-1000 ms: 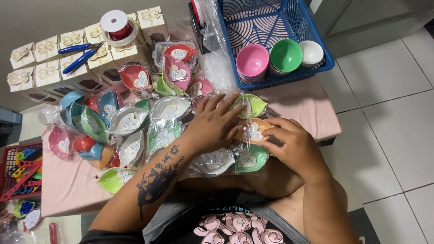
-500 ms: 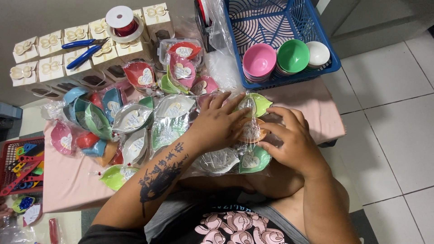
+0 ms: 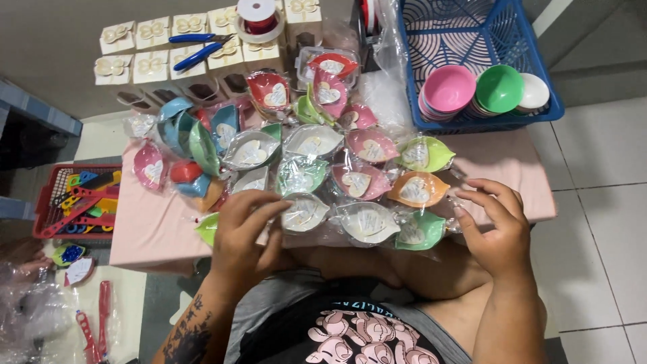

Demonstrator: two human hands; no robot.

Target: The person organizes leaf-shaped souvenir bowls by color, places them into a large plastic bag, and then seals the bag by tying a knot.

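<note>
Several leaf-shaped plastic dishes wrapped in clear film, each with a heart card inside, lie in rows on a pink-covered table (image 3: 512, 168). My left hand (image 3: 246, 232) rests at the near edge, fingertips touching a white wrapped dish (image 3: 304, 211) and lying over a light green one (image 3: 209, 228). My right hand (image 3: 495, 226) hovers with fingers spread at the near right, just beside a green wrapped dish (image 3: 421, 230) and an orange one (image 3: 418, 189). A white wrapped dish (image 3: 367, 222) lies between the hands. Neither hand grips anything.
A blue basket (image 3: 472, 67) at the back right holds stacked pink, green and white bowls. Cream gift boxes (image 3: 151, 64) with blue pliers (image 3: 199, 48) and a ribbon spool (image 3: 257, 17) stand at the back left. A red tray of tools (image 3: 74, 202) sits to the left, lower down.
Both hands have come off the dishes at the middle right. My left hand moved left to the near edge; my right hand drew back to the right and opened.
</note>
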